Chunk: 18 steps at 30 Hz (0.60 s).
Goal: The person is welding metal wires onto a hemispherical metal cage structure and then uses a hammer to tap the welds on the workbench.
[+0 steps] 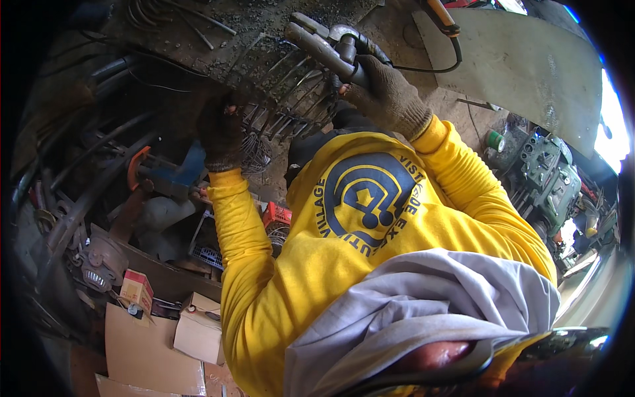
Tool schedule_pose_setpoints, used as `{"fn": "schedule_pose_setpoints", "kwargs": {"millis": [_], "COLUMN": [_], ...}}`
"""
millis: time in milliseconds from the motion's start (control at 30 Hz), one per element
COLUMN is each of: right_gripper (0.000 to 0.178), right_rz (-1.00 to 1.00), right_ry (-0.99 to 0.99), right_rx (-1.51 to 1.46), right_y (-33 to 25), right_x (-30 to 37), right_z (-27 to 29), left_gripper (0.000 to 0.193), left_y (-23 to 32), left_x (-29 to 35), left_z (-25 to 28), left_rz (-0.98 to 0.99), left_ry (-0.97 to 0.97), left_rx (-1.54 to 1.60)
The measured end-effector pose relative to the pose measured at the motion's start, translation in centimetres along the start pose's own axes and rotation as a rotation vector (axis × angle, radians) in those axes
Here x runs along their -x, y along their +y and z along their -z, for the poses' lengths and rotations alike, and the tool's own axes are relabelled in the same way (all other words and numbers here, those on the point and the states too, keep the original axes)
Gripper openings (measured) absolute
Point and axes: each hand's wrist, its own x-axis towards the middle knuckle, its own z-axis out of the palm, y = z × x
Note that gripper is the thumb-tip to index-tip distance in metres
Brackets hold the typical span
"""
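Observation:
My right hand [390,96], in a brown knitted glove, is closed around the near end of a thick grey metal pipe piece [321,49]. This piece has a short side branch and a dark, curved, wrapped part beside it. A bare fingertip shows through the glove. My left hand [221,129], in a dark glove, is in shadow with its fingers curled; what they hold cannot be made out. Between the hands is a frame of thin parallel metal rods [291,99], with my left hand at its left side. Part of the frame is hidden beneath the pipe piece and right glove.
A gritty dark metal surface [245,53] lies ahead, with bent rods [192,20] on it. An orange-handled tool [442,16] trails a black cable. At right are a large metal sheet [522,73] and a green-grey machine [549,175]. Cardboard boxes [198,324] sit lower left.

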Motion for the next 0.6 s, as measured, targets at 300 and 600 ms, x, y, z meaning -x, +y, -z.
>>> {"fn": "schedule_pose_setpoints", "kwargs": {"millis": [300,600], "right_gripper": [0.057,0.033], "right_rz": [0.043,0.721], "right_ry": [0.020,0.236], "right_rx": [-0.019,0.413], "right_y": [0.2,1.4], "right_x": [-0.1,-1.3], "right_z": [0.0,-0.5], "left_gripper": [0.045,0.034], "left_y": [-2.9,-3.9], "left_x": [0.6,1.3], "left_z": [-0.1,0.3], "left_rz": [-0.002,-0.599], "left_ry": [0.001,0.055], "left_rx": [-0.018,-1.019]}}
